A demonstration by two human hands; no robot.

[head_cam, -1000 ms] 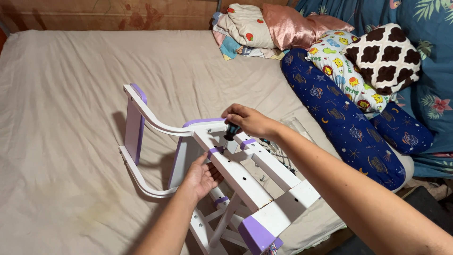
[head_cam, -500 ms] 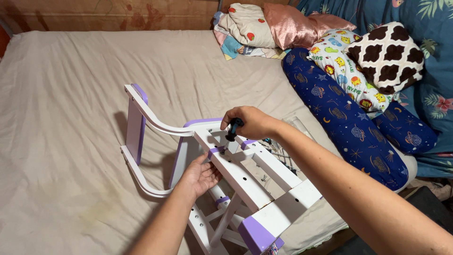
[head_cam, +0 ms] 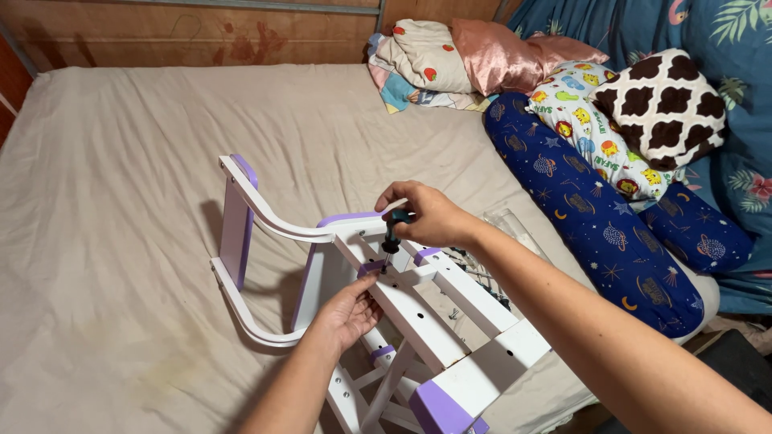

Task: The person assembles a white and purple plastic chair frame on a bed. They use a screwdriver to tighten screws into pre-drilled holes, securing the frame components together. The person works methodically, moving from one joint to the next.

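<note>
Now right hand (head_cam: 430, 215) grips screwdriver (head_cam: 393, 231) upright over frame (head_cam: 418, 309).

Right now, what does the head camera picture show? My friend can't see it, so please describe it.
A person's right hand holds a small screwdriver upright against a white and purple chair frame lying on a beige bed, while the left hand steadies the frame. Patterned pillows are piled at the right.

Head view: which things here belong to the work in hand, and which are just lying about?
In the work:
- white and purple frame, steadied by the left hand
- short screwdriver, upright in the right hand

Lying about:
- clear plastic bag
- dark blue bolster
- brown and white pillow
- pink pillow
</note>
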